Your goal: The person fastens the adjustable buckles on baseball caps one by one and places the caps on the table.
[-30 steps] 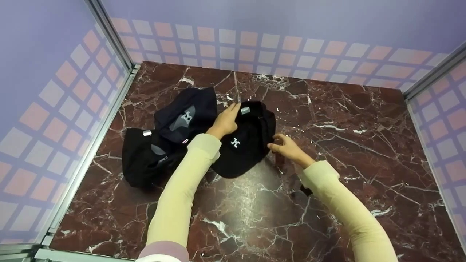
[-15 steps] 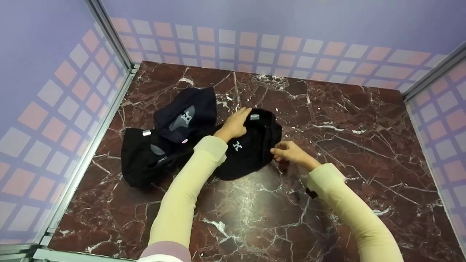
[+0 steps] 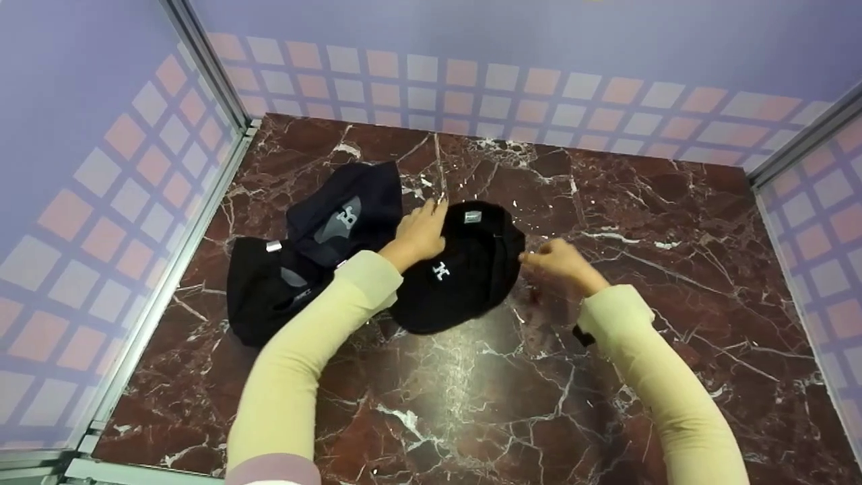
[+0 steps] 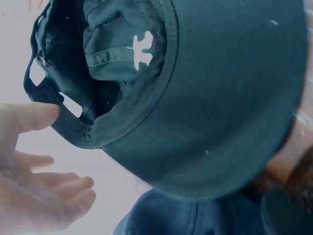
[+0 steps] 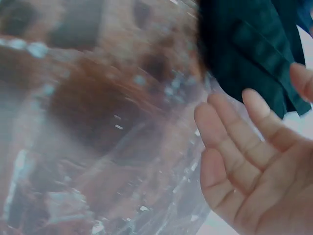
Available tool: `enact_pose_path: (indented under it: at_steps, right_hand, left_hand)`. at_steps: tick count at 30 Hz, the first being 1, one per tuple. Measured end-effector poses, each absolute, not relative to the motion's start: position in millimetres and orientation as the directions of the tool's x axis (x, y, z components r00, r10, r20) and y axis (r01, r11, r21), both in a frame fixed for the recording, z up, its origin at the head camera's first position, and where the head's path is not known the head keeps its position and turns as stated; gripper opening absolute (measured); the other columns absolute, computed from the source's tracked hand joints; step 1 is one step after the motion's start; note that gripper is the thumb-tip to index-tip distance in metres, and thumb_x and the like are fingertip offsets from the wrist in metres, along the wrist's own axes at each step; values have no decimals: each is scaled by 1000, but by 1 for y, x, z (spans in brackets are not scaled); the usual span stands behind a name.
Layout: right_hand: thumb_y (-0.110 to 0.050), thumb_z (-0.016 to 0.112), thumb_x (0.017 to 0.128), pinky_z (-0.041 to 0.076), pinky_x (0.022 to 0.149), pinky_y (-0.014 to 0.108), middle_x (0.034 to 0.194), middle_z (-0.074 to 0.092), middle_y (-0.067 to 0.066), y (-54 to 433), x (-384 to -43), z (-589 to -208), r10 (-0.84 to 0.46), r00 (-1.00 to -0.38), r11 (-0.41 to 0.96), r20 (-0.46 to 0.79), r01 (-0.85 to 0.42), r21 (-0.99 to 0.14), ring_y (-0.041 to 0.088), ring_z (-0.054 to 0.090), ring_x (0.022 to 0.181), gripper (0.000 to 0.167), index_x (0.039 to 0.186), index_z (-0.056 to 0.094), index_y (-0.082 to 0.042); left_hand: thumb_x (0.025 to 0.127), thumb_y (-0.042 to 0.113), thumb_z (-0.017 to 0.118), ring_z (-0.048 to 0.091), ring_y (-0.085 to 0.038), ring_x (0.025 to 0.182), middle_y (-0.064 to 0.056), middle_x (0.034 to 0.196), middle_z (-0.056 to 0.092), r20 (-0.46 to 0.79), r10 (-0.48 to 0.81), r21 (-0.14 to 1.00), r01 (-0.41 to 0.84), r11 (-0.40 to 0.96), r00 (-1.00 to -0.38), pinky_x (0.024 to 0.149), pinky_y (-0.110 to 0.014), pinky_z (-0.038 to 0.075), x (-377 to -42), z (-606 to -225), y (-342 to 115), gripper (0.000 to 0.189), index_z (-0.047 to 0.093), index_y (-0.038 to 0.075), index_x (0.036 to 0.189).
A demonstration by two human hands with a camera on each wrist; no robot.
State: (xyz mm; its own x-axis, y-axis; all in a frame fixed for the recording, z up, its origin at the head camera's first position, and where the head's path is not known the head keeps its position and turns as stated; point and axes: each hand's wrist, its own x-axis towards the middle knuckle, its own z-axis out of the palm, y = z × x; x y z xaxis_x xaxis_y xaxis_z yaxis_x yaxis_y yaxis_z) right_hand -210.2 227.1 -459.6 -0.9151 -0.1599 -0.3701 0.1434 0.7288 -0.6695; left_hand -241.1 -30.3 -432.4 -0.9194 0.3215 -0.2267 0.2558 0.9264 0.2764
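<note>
A black baseball cap (image 3: 465, 276) with a white letter-like logo lies hollow side up, brim toward me in the head view. My left hand (image 3: 421, 232) is at its upper left edge. In the left wrist view the left thumb (image 4: 41, 116) touches the rim beside the strap openings; the other fingers stay apart from the cap. My right hand (image 3: 562, 261) is at the cap's right edge. In the right wrist view its fingers are loosely bent, the index fingertip (image 5: 252, 98) right at the dark cloth and the thumb (image 5: 301, 81) overlapping its edge.
To the left lie a navy cap (image 3: 363, 202) with a grey patch and a black cap (image 3: 259, 289), overlapping each other. Purple walls with pink and white squares enclose the red marble surface (image 3: 646, 283) at the back and sides. Pale specks dot the surface behind the cap.
The black cap has shifted slightly right and toward me, then stayed nearly in place. My left hand went right and then back left; the right hand has moved slightly right and up along the cap's edge.
</note>
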Motion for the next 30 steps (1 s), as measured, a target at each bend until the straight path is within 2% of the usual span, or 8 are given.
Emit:
enact_pose_path:
  at_steps: [3,5,8,10,14,19,23,30]
  right_hand:
    - [-29,55,84,46,63,32,84,58,16,227,-218,-458,-143,-949,728,-281,92,-680,27,55,73,36,93,56,6]
    - [-24,53,85,44,67,30,93,59,22,225,-222,-461,-169,-957,709,-235,47,-704,30,56,82,36,102,53,8]
    - [-16,51,86,42,74,29,107,55,27,219,-225,-469,-193,-955,638,-226,53,-769,32,54,94,38,113,47,10]
    - [-12,49,87,43,75,28,109,55,27,215,-225,-475,-195,-955,587,-225,71,-807,28,54,92,36,114,46,10]
    - [-5,46,87,45,68,27,93,57,17,209,-224,-485,-163,-961,495,-223,116,-861,18,53,76,24,105,49,10]
    - [-1,48,85,43,59,26,70,49,1,213,-221,-492,-163,-963,480,-213,112,-870,12,48,61,8,85,50,7]
    - [0,48,84,46,63,29,70,51,-1,220,-217,-495,-208,-937,452,-280,162,-877,14,52,64,7,85,51,7]
    - [-7,54,83,43,60,30,69,61,-1,234,-212,-496,-293,-869,557,-400,185,-810,16,59,65,12,87,57,4]
  left_hand:
    - [82,20,55,30,-33,127,-17,141,27,-295,286,195,236,952,-912,102,-44,27,-238,-431,-36,69,19,10,140]
    - [81,21,55,33,-33,124,-16,138,33,-331,272,149,235,961,-904,100,-44,28,-238,-432,-40,69,20,10,139]
    - [83,22,53,39,-34,120,-15,133,41,-372,271,107,249,963,-888,97,-45,32,-240,-437,-44,66,21,10,139]
    - [83,21,52,42,-34,117,-15,130,44,-384,273,93,257,962,-882,94,-45,35,-241,-441,-47,63,24,11,138]
    - [84,17,52,46,-34,112,-15,126,48,-359,275,86,261,961,-892,88,-45,41,-245,-450,-52,54,33,12,134]
    - [82,12,52,50,-33,107,-16,119,53,-302,274,113,251,961,-913,84,-44,44,-249,-458,-54,39,46,10,121]
    - [81,9,53,51,-33,105,-16,114,55,-261,288,136,261,956,-921,84,-43,44,-250,-462,-52,36,50,9,117]
    - [78,8,56,52,-32,100,-14,111,56,-169,335,141,314,939,-927,81,-42,45,-251,-470,-45,38,52,9,116]
